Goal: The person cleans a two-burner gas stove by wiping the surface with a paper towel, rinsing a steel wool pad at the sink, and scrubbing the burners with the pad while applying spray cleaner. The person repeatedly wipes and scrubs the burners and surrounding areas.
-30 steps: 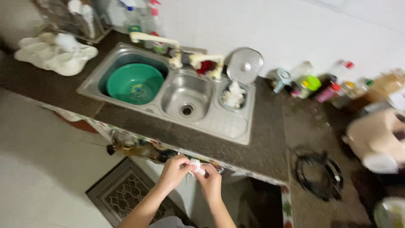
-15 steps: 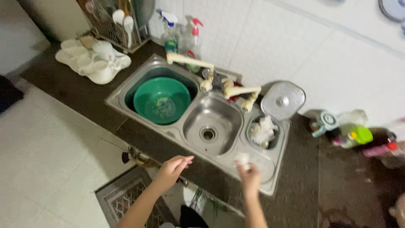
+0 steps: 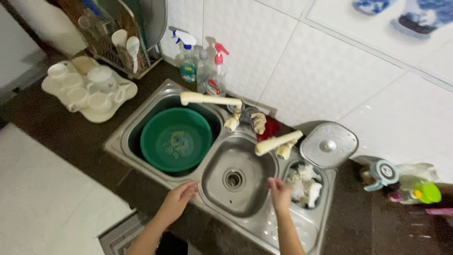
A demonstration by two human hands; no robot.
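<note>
Best keeping both loose, empty hands, left hand (image 3: 178, 199) and right hand (image 3: 280, 194), low over the round steel sink basin (image 3: 236, 182) at lower centre to avoid splashing.

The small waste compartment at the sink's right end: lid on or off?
Off. The round metal lid leans tilted behind the compartment, whose white scraps show uncovered.

Both forearms leave the bottom edge, the dish rack (image 3: 118, 33) is cut off at the top, and the right hand (image 3: 280, 194) is blurred, perhaps holding something.
</note>
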